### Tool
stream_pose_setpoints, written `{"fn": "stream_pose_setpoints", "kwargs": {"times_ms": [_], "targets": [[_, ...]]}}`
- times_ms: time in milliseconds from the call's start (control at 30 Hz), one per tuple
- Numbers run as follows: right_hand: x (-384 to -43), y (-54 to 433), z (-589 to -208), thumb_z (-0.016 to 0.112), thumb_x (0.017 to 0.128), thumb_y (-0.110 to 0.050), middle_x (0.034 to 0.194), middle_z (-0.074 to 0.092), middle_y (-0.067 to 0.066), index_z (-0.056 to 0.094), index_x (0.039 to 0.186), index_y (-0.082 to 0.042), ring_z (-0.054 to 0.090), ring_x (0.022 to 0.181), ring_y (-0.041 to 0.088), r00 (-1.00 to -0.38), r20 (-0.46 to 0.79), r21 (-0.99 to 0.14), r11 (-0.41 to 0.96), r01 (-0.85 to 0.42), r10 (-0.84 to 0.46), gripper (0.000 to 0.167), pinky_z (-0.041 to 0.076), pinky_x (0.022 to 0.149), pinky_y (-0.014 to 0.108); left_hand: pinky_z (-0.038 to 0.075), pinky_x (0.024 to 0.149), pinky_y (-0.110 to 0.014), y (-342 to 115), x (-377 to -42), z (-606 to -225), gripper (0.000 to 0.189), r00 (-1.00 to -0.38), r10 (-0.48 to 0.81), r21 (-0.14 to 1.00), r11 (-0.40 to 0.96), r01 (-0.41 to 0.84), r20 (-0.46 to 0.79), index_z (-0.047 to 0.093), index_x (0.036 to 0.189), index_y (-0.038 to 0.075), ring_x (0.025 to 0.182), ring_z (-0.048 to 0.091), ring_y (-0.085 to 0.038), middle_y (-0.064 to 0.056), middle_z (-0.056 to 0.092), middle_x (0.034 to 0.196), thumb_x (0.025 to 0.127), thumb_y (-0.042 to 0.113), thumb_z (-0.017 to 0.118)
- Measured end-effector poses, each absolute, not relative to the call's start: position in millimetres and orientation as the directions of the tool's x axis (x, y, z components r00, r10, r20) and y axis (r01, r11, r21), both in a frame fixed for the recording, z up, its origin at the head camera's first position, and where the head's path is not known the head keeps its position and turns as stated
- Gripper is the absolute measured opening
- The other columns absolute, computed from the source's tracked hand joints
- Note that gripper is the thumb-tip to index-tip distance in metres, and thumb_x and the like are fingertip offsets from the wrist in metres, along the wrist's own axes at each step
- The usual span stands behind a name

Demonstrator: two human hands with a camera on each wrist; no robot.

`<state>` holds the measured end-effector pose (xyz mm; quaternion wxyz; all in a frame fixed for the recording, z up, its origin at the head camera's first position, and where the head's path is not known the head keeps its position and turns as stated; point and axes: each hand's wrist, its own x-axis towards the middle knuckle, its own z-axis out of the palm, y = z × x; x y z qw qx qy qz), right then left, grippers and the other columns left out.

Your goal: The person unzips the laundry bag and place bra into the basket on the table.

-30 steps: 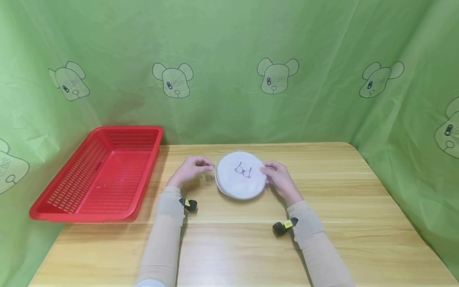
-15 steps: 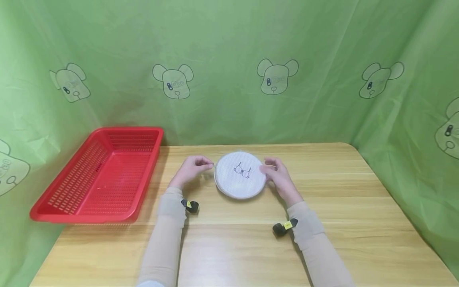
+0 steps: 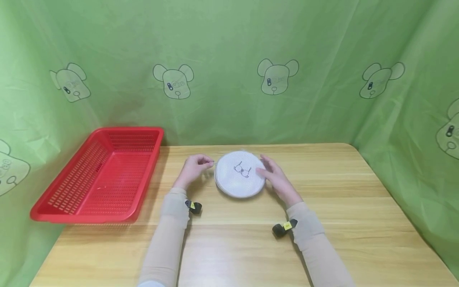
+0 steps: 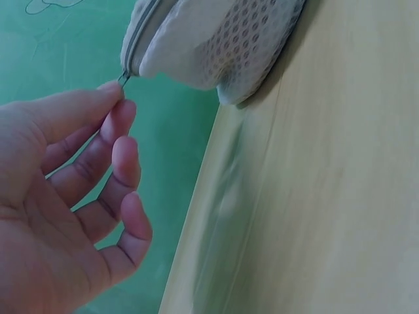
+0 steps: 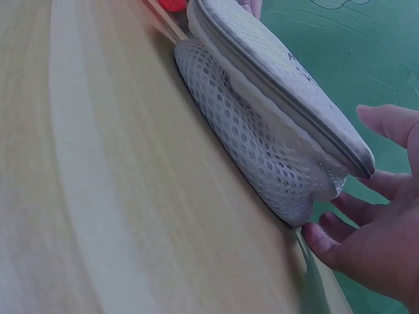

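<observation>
A round white pouch (image 3: 238,183) with mesh sides, a gray zipper (image 5: 294,101) and a line drawing of glasses (image 3: 242,170) on its lid sits on the wooden tabletop (image 3: 358,223), toward the far edge, between a person's 2 hands. The left grip (image 3: 192,169) pinches the small zipper pull (image 4: 123,79); the right grip (image 3: 277,179) is spread wide at the opposite side, thumb above the lid, fingers lower, near the sagging mesh. Whether those fingertips touch it is hard to tell. The left wrist view cuts off the pouch's top.
</observation>
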<state>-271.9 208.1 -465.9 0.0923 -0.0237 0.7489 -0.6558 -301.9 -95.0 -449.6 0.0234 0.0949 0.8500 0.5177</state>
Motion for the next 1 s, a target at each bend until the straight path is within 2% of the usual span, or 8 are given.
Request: {"fn": "stream_pose_setpoints", "kwargs": {"times_ms": [200, 367, 467, 567, 733, 833, 1000], "targets": [[-271.9, 208.5, -467.3, 0.063, 0.093, -0.025, 0.162, 0.021, 0.010, 0.023, 0.155, -0.020, 0.018, 0.150, 0.032, -0.977, -0.121, -0.985, 0.144, 0.096, -0.177, 0.074, 0.012, 0.122, 0.052, 0.050, 0.086, -0.035, -91.2, -305.0, -453.4, 0.019, -0.987, 0.142, 0.875, 0.463, 0.138, 0.080, 0.071, 0.104, 0.008, 0.090, 0.062, -0.021, -0.011, 0.072, 0.100, 0.089, 0.020, 0.069], [-272.2, 209.0, -467.5, 0.064, 0.093, -0.026, 0.158, 0.028, 0.014, 0.027, 0.153, -0.019, 0.027, 0.145, 0.034, -0.975, -0.135, -0.984, 0.140, 0.111, -0.175, 0.071, 0.025, 0.119, 0.052, 0.050, 0.085, -0.034, -90.4, -306.0, -454.9, 0.019, -0.990, 0.112, 0.882, 0.455, 0.123, 0.080, 0.071, 0.104, 0.008, 0.089, 0.062, -0.021, -0.010, 0.072, 0.100, 0.089, 0.020, 0.069], [-272.4, 208.9, -466.9, 0.064, 0.093, -0.025, 0.155, 0.033, 0.016, 0.028, 0.153, -0.017, 0.035, 0.141, 0.034, -0.975, -0.134, -0.984, 0.143, 0.109, -0.178, 0.070, 0.035, 0.113, 0.047, 0.050, 0.086, -0.036, -89.7, -305.8, -454.2, 0.019, -0.991, 0.105, 0.886, 0.448, 0.117, 0.077, 0.071, 0.103, 0.008, 0.090, 0.062, -0.022, -0.011, 0.072, 0.100, 0.089, 0.020, 0.069], [-272.2, 209.1, -466.9, 0.063, 0.093, -0.025, 0.152, 0.037, 0.019, 0.028, 0.152, -0.016, 0.046, 0.131, 0.031, -0.974, -0.132, -0.982, 0.155, 0.104, -0.182, 0.069, 0.045, 0.103, 0.038, 0.050, 0.087, -0.036, -88.9, -305.5, -454.3, 0.018, -0.991, 0.104, 0.886, 0.447, 0.120, 0.082, 0.071, 0.103, 0.007, 0.091, 0.062, -0.022, -0.011, 0.072, 0.100, 0.089, 0.019, 0.069], [-271.6, 209.8, -466.1, 0.062, 0.094, -0.026, 0.145, 0.042, 0.021, 0.030, 0.151, -0.013, 0.060, 0.104, 0.015, -0.971, -0.148, -0.982, 0.145, 0.121, -0.188, 0.066, 0.052, 0.086, 0.024, 0.051, 0.085, -0.035, -88.5, -305.5, -455.8, 0.018, -0.989, 0.109, 0.881, 0.453, 0.139, 0.101, 0.071, 0.102, 0.007, 0.089, 0.063, -0.022, -0.011, 0.072, 0.099, 0.089, 0.019, 0.070], [-271.0, 210.3, -465.4, 0.061, 0.095, -0.025, 0.141, 0.045, 0.022, 0.032, 0.150, -0.010, 0.062, 0.094, 0.009, -0.970, -0.151, -0.984, 0.127, 0.128, -0.190, 0.064, 0.054, 0.083, 0.023, 0.051, 0.083, -0.034, -88.3, -305.9, -456.8, 0.018, -0.987, 0.114, 0.876, 0.457, 0.151, 0.111, 0.072, 0.102, 0.007, 0.088, 0.063, -0.021, -0.011, 0.073, 0.098, 0.088, 0.019, 0.070], [-270.9, 210.9, -466.1, 0.060, 0.096, -0.025, 0.130, 0.052, 0.016, 0.033, 0.148, -0.007, 0.063, 0.092, 0.008, -0.970, -0.161, -0.983, 0.122, 0.140, -0.184, 0.062, 0.055, 0.084, 0.023, 0.050, 0.082, -0.032, -87.5, -306.4, -457.8, 0.018, -0.986, 0.119, 0.873, 0.460, 0.159, 0.117, 0.072, 0.101, 0.008, 0.087, 0.063, -0.020, -0.010, 0.072, 0.098, 0.088, 0.019, 0.071]]}}
